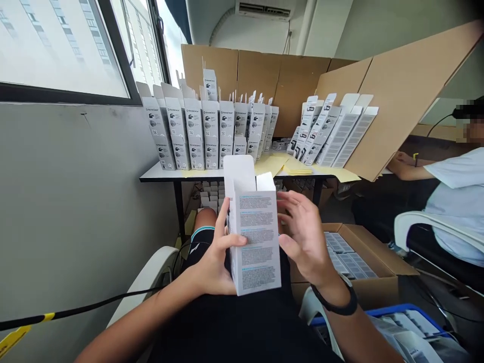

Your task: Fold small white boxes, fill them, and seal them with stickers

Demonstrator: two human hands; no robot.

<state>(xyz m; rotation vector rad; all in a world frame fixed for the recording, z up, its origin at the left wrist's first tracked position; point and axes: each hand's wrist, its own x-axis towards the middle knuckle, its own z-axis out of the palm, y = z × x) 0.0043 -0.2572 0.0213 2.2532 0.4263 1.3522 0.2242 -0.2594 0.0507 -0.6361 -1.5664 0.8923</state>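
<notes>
One white carton (257, 247) stood nearly upright in the left hand (217, 262), short of the counter (161, 173), long axis running up and down, open flapped end uppermost, printed face toward the camera. The left fingers were closed round its left side, thumb across the print; the right hand (307, 244), fingers loosely spread and gripping nothing, was just beside its right edge. Low at right were one blue crate (410, 306) and one open cardboard box (363, 291). The white counter bore two groups of cartons (194, 133), too overlapped to count, before cardboard panels (259, 75); one air conditioner (264, 11) hung beyond.
</notes>
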